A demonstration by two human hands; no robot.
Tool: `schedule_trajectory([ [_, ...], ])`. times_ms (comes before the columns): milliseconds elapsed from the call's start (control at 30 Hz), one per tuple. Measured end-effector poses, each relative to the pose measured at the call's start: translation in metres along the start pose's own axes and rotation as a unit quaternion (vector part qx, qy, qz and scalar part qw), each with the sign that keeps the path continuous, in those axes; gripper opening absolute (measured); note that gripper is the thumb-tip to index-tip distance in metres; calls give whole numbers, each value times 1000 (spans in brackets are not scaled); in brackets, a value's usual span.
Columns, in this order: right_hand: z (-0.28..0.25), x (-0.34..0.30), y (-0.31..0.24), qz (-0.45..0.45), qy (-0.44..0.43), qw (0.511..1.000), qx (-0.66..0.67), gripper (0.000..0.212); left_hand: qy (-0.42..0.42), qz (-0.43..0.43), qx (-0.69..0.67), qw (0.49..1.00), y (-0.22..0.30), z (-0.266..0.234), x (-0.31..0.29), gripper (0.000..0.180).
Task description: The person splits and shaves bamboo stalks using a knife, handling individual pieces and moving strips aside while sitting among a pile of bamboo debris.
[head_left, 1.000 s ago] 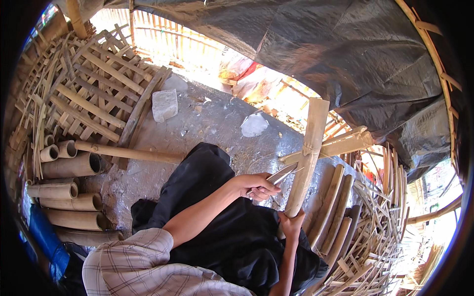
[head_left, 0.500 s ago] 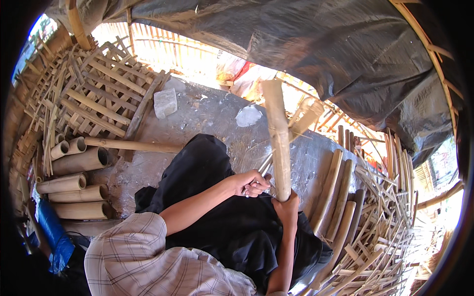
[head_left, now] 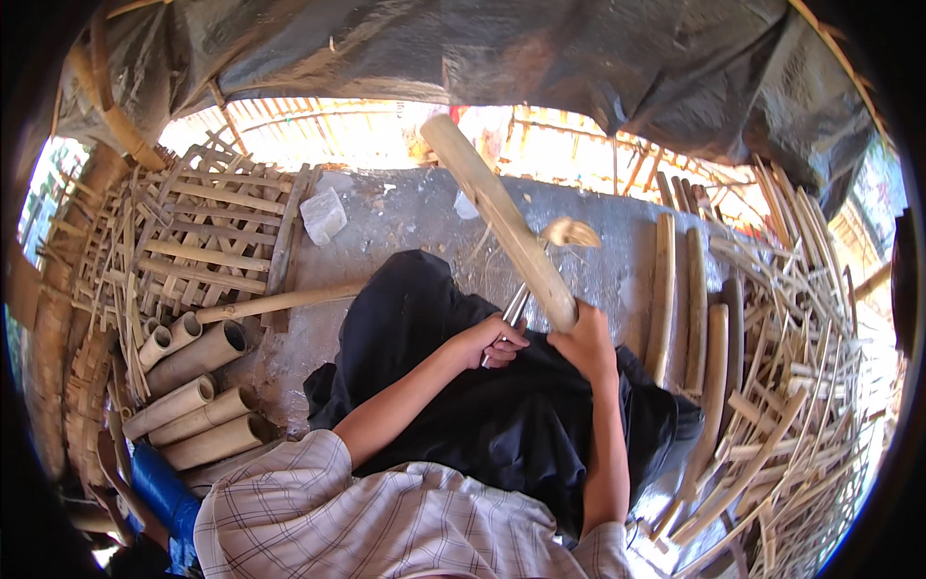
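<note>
My right hand [head_left: 586,345] is wrapped round the near end of a thick wooden stick [head_left: 502,212], which slants up and to the left, away from me. Beside it, my left hand [head_left: 495,344] is closed round a slim, shiny metal tool [head_left: 517,305]; its kind I cannot make out. The tool's upper part points up towards the underside of the stick. Behind the stick, a pale yellowish piece [head_left: 569,233] sticks out to the right; what it joins is hidden. Both hands are over my black-clothed lap [head_left: 482,415].
Cut bamboo tubes [head_left: 207,357] lie stacked at left, below a lattice of bamboo strips [head_left: 217,232]. A pale stone block [head_left: 323,215] rests on the grey floor [head_left: 386,212]. Bamboo poles [head_left: 664,299] and a heap of strips [head_left: 791,386] are at right. Dark sheeting [head_left: 540,58] hangs overhead.
The stick has tilted from nearly upright to leaning left, its far end swinging leftward. My right hand has moved slightly up and right. More of the metal tool shows. The view has turned.
</note>
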State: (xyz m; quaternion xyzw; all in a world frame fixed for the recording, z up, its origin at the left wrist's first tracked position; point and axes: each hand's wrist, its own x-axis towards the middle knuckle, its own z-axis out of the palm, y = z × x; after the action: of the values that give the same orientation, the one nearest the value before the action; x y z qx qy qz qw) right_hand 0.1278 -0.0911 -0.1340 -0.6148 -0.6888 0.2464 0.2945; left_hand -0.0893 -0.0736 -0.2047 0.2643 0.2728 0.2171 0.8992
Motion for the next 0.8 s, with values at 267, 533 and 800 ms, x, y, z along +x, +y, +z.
schedule_trajectory([
  [267, -24, -20, -33, -5, 48, 999, -6, 42, 22, 1, 55, 998, -7, 18, 5, 26],
  [533, -24, -18, -6, 32, 18, 999, 40, 48, -23, 63, -65, 996, 16, 14, -9, 10],
  [800, -18, -16, -7, 47, -20, 998, 25, 54, -3, 157, -73, 985, 40, 1, -36, 10],
])
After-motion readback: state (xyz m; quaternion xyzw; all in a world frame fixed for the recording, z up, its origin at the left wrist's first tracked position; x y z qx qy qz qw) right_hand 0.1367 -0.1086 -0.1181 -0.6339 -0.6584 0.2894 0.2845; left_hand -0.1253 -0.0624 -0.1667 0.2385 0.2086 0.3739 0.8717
